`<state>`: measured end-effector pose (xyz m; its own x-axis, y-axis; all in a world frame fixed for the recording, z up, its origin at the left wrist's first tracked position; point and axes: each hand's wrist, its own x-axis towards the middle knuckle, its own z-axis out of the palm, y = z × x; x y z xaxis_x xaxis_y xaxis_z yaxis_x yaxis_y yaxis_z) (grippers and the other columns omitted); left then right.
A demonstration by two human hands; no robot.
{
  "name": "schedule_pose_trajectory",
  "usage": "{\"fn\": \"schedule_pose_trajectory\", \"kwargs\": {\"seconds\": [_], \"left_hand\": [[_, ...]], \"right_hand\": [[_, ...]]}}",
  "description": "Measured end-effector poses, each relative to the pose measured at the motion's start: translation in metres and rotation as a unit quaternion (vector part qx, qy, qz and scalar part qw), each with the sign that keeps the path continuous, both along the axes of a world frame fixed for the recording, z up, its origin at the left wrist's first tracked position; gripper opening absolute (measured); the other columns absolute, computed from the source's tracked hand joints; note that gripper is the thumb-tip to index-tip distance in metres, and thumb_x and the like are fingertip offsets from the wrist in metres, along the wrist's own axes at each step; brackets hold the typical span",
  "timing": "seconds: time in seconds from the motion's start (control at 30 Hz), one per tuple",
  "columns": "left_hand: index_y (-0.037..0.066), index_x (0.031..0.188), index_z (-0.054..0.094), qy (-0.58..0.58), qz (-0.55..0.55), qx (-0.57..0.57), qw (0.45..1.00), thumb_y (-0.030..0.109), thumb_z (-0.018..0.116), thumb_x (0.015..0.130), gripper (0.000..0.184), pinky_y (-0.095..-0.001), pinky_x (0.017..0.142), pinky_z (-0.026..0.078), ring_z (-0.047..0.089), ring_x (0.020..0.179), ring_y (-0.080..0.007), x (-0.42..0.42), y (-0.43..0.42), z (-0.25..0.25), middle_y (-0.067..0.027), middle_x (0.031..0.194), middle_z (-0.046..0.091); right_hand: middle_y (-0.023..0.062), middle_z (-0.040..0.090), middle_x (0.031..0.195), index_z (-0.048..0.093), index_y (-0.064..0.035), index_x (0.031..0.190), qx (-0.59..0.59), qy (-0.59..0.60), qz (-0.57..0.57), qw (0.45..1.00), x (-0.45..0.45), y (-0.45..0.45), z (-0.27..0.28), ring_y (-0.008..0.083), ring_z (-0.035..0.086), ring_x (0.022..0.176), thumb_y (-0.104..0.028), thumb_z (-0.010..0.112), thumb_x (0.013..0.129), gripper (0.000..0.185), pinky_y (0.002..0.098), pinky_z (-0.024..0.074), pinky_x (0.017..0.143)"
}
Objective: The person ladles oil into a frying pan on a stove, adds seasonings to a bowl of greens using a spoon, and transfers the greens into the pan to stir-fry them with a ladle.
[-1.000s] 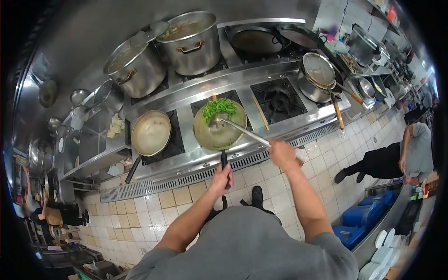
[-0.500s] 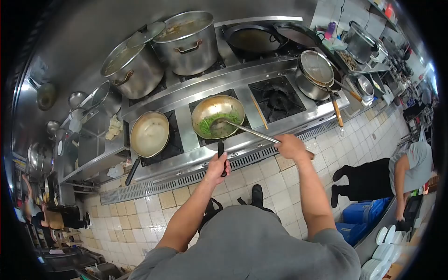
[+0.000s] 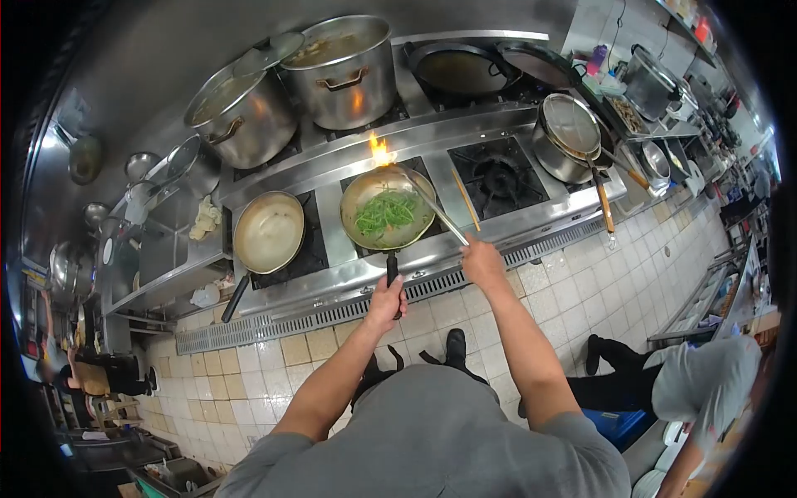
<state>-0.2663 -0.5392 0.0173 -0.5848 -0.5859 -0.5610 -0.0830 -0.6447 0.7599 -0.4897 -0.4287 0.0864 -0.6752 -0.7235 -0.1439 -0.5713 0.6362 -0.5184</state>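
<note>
My left hand (image 3: 387, 300) is closed around the black handle of a frying pan (image 3: 357, 195) on the stove's middle burner. Green leafy vegetables (image 3: 387, 211) lie heaped in that pan. My right hand (image 3: 482, 259) grips the long metal handle of a ladle (image 3: 445, 219), which slants into the pan; its bowl end is up by the far rim. A flame (image 3: 381, 151) rises just behind that rim. To the left sits a second frying pan (image 3: 269, 232) with its handle toward me. A wooden stick (image 3: 465, 199) rests on the stovetop to the right.
Two large stockpots (image 3: 245, 124) stand at the back left, and dark woks (image 3: 462, 70) at the back right. A pot with strainers (image 3: 569, 137) is on the right end. One person (image 3: 701, 378) bends at the right; another (image 3: 104, 372) is far left.
A flame has flared behind the pan. The vegetables now spread more loosely. My right hand moved left with the ladle, whose bowl shifted to the far rim. The person at right came closer.
</note>
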Motion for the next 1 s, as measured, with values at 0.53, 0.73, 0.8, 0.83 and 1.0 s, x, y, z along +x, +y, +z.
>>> {"fn": "schedule_pose_trajectory", "kwargs": {"seconds": [0.53, 0.73, 0.8, 0.83, 1.0], "left_hand": [[0.007, 0.097, 0.043, -0.055, -0.043, 0.056, 0.996, 0.026, 0.054, 0.103, 0.022, -0.0332, 0.037, 0.04, 0.047, 0.044, -0.0147, 0.006, 0.008, 0.066, -0.0019, 0.067, 0.05], [0.011, 0.101, 0.044, 0.011, -0.052, -0.026, 0.998, 0.029, 0.052, 0.105, 0.02, -0.0322, 0.039, 0.039, 0.047, 0.044, -0.0152, 0.006, 0.031, -0.004, -0.0021, 0.067, 0.05], [0.01, 0.098, 0.047, 0.015, -0.052, -0.009, 0.999, 0.031, 0.052, 0.105, 0.023, -0.0307, 0.039, 0.04, 0.047, 0.044, -0.0146, 0.015, 0.045, 0.003, -0.0015, 0.063, 0.049], [0.01, 0.096, 0.048, -0.009, -0.049, -0.044, 0.998, 0.031, 0.053, 0.104, 0.024, -0.0309, 0.039, 0.041, 0.048, 0.044, -0.0144, 0.01, 0.037, -0.005, -0.0016, 0.063, 0.05], [0.015, 0.117, 0.044, 0.071, -0.043, 0.096, 0.992, 0.03, 0.064, 0.099, 0.031, -0.0322, 0.036, 0.038, 0.048, 0.045, -0.0144, -0.014, -0.017, -0.012, -0.0005, 0.064, 0.049]], "right_hand": [[0.0207, 0.071, 0.105, 0.066, -0.0115, 0.126, 0.135, -0.148, 0.185, 0.962, -0.064, 0.099, 0.088, 0.0374, 0.068, 0.099, -0.02, 0.066, 0.09, 0.037, 0.0408, 0.0537, 0.084], [0.0168, 0.071, 0.108, 0.068, -0.015, 0.125, 0.102, 0.077, 0.054, 0.99, -0.007, 0.048, 0.046, 0.0378, 0.067, 0.103, -0.025, 0.066, 0.09, 0.036, 0.0459, 0.0543, 0.088], [0.0178, 0.071, 0.111, 0.067, -0.0157, 0.127, 0.036, 0.024, 0.031, 0.999, 0.008, 0.068, 0.003, 0.0376, 0.066, 0.106, -0.026, 0.066, 0.091, 0.037, 0.0455, 0.0534, 0.09], [0.0188, 0.07, 0.114, 0.065, -0.0164, 0.129, -0.02, -0.036, 0.012, 0.999, 0.014, 0.077, -0.013, 0.0374, 0.065, 0.109, -0.026, 0.066, 0.091, 0.039, 0.0451, 0.0525, 0.092], [0.0203, 0.068, 0.122, 0.064, -0.0067, 0.13, -0.135, -0.172, 0.055, 0.974, 0.007, 0.1, -0.029, 0.0298, 0.066, 0.114, -0.029, 0.076, 0.085, 0.052, 0.0425, 0.0494, 0.099]]}}
